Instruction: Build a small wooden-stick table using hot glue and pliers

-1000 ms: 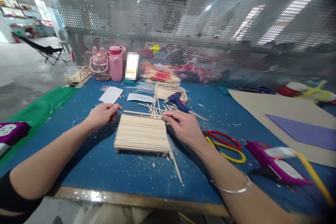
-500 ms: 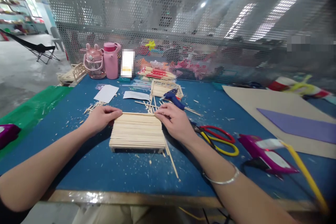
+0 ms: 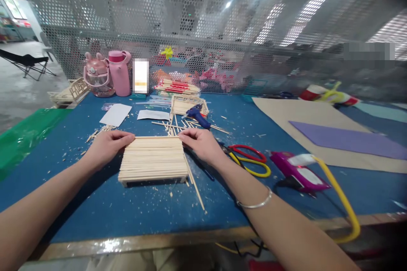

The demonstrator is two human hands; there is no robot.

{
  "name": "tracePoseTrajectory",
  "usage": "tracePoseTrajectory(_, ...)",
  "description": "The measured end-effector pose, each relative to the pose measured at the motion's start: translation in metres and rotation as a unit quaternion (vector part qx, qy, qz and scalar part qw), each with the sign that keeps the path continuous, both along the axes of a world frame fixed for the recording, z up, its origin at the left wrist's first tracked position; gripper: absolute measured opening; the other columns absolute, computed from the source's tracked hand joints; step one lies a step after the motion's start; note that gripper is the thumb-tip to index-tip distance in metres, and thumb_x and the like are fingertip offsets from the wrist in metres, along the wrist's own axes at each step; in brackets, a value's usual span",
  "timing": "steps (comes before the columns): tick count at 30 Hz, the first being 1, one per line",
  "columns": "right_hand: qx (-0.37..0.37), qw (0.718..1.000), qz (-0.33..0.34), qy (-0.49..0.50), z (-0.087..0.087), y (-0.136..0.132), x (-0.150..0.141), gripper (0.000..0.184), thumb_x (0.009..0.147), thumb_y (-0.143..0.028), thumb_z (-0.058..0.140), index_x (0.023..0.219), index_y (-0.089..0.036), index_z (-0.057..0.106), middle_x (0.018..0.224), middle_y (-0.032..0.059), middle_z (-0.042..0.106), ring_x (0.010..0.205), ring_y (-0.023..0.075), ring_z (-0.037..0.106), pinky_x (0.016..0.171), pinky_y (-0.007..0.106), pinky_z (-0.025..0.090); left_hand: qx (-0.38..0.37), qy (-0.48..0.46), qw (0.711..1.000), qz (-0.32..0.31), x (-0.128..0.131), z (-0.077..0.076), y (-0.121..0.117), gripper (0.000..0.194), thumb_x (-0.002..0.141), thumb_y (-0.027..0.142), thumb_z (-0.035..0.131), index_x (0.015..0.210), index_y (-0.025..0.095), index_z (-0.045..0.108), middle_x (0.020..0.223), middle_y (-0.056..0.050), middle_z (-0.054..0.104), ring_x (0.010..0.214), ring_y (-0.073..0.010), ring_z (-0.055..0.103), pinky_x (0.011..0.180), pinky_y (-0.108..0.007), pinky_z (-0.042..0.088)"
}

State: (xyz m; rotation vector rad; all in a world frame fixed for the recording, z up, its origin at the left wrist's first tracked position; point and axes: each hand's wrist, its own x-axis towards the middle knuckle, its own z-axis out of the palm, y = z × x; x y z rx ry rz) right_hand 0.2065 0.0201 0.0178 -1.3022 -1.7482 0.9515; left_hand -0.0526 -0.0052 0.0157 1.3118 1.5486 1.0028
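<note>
A small platform of thin wooden sticks [image 3: 153, 159] laid side by side stands on short legs on the blue tabletop. At its far left corner, my left hand [image 3: 106, 146] pinches one end of the stick along the back edge [image 3: 157, 137]. My right hand [image 3: 201, 143] pinches that stick's other end at the far right corner. Loose sticks [image 3: 195, 184] lie along the platform's right side. Just beyond my right hand rests a blue glue gun [image 3: 199, 116]. Scissors with red and yellow handles [image 3: 249, 161] lie to the right of it.
A magenta device with a yellow cord [image 3: 299, 171] sits at right, near a purple sheet [image 3: 346, 137] on beige board [image 3: 273, 110]. Pink bottles [image 3: 120, 74], a blurred phone-like screen [image 3: 140, 76] and bundled sticks [image 3: 178, 87] stand along the perforated metal screen [image 3: 190, 21]. Wood scraps litter the table.
The whole view has shifted, so the table's things appear farther left. Both hands keep their pinch at the platform's back edge, with the fingers barely changed.
</note>
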Motion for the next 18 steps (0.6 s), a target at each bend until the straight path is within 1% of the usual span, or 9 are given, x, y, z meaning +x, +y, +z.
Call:
tracePoseTrajectory(2,0.007,1.000,0.001,-0.009,-0.0002,0.0006,-0.0017,0.020,0.070,-0.033,0.057,0.074,-0.016,0.066,0.067,0.0011,0.065,0.059,0.0128,0.054,0.058,0.025,0.042,-0.014,-0.024,1.000,-0.004,-0.0002,-0.0003,0.0010,0.040,0.059,0.047,0.070,0.081,0.014,0.070,0.069,-0.005,0.068,0.060,-0.0153,0.057,0.056,-0.026,0.044)
tracePoseTrajectory(5,0.026,0.999,0.002,-0.033,0.0023,0.0012,-0.0023,0.019,0.071,-0.033,0.056,0.071,-0.017,0.065,0.065,0.0009,0.064,0.058,0.0133,0.054,0.057,0.025,0.042,-0.056,-0.120,0.991,-0.011,-0.0028,-0.0009,0.0043,0.035,0.067,0.045,0.064,0.081,0.014,0.069,0.071,-0.004,0.067,0.065,-0.0141,0.059,0.061,-0.025,0.047)
tracePoseTrajectory(7,0.041,0.998,0.002,-0.050,0.0045,0.0012,-0.0021,0.017,0.072,-0.032,0.056,0.070,-0.017,0.065,0.064,0.0007,0.065,0.058,0.0138,0.055,0.058,0.026,0.043,-0.084,-0.187,0.979,0.004,-0.0053,-0.0006,0.0067,0.032,0.073,0.043,0.059,0.080,0.013,0.068,0.072,-0.005,0.066,0.065,-0.0126,0.059,0.061,-0.024,0.049)
tracePoseTrajectory(9,0.053,0.997,0.000,-0.063,0.0060,0.0011,-0.0019,0.016,0.073,-0.031,0.056,0.070,-0.018,0.066,0.064,0.0007,0.065,0.058,0.0142,0.056,0.059,0.026,0.043,-0.096,-0.222,0.970,0.021,-0.0067,0.0004,0.0080,0.028,0.076,0.039,0.055,0.078,0.013,0.066,0.072,-0.005,0.065,0.062,-0.0110,0.058,0.059,-0.023,0.049)
tracePoseTrajectory(11,0.064,0.996,0.000,-0.070,0.0065,0.0010,-0.0018,0.016,0.073,-0.031,0.056,0.070,-0.019,0.066,0.064,0.0007,0.065,0.058,0.0146,0.056,0.059,0.027,0.043,-0.098,-0.222,0.970,0.015,-0.0064,0.0013,0.0080,0.024,0.074,0.035,0.057,0.076,0.013,0.066,0.069,-0.003,0.063,0.059,-0.0097,0.056,0.059,-0.023,0.048)
tracePoseTrajectory(13,0.071,0.995,0.000,-0.075,0.0061,0.0007,-0.0018,0.016,0.073,-0.031,0.055,0.070,-0.019,0.065,0.064,0.0008,0.065,0.059,0.0149,0.056,0.059,0.027,0.043,-0.090,-0.203,0.975,-0.006,-0.0045,0.0016,0.0072,0.020,0.068,0.033,0.063,0.073,0.014,0.065,0.067,-0.002,0.063,0.058,-0.0094,0.056,0.061,-0.023,0.048)
tracePoseTrajectory(15,0.069,0.995,-0.001,-0.078,0.0053,0.0007,-0.0018,0.016,0.074,-0.031,0.055,0.070,-0.019,0.065,0.063,0.0008,0.064,0.058,0.0148,0.056,0.058,0.027,0.043,-0.079,-0.185,0.979,-0.018,-0.0020,0.0010,0.0061,0.021,0.061,0.032,0.069,0.069,0.014,0.065,0.065,-0.001,0.063,0.059,-0.0102,0.056,0.062,-0.024,0.047)
tracePoseTrajectory(18,0.056,0.996,0.001,-0.073,0.0033,0.0011,-0.0022,0.016,0.074,-0.031,0.054,0.070,-0.018,0.064,0.063,0.0008,0.063,0.058,0.0140,0.055,0.058,0.026,0.043,-0.059,-0.152,0.987,-0.007,0.0008,-0.0002,0.0032,0.024,0.057,0.035,0.071,0.067,0.014,0.066,0.065,-0.001,0.064,0.060,-0.0118,0.056,0.061,-0.025,0.047)
